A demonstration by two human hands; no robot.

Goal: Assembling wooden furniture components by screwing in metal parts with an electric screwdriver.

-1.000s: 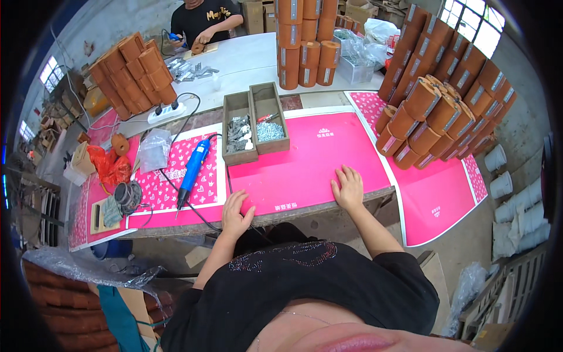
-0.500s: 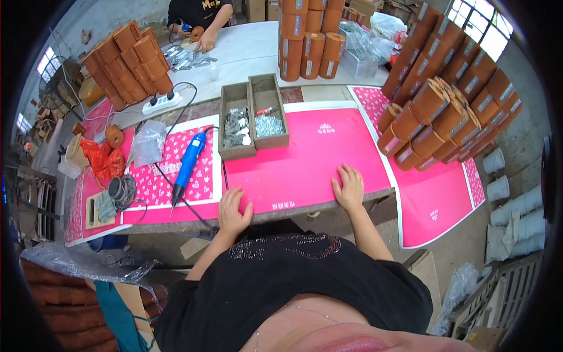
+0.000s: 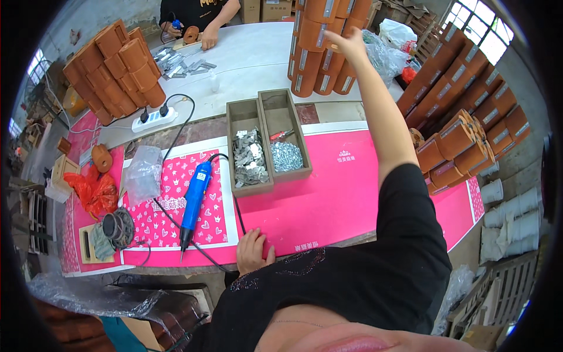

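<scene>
My right arm stretches far forward over the table, and my right hand (image 3: 352, 48) is at the tall stack of orange-brown clay-coloured cylinders (image 3: 309, 67). Thumb and fingers are spread apart; whether they touch a cylinder I cannot tell. Each cylinder bears a small silvery metal strip. Down at the near edge of the pink table mat (image 3: 337, 205), my left hand (image 3: 252, 253) lies flat, holding nothing. Left of it rests a blue electric screwdriver (image 3: 197, 196) with its black cable. Beyond lie two joined grey trays (image 3: 251, 189), holding metal pieces, screws and a red-handled tool.
More cylinder stacks stand at the left (image 3: 114, 73) and right (image 3: 460, 141). A white power strip (image 3: 153, 119), a clear plastic bag (image 3: 144, 175) and a red bag (image 3: 94, 190) lie leftward. Across the table, a co-worker's hand (image 3: 209, 39) is beside metal strips (image 3: 179, 63).
My right hand has left the near table edge and swung forward to the far cylinder stack. My body leans in closer to the table. My left hand stays at the edge.
</scene>
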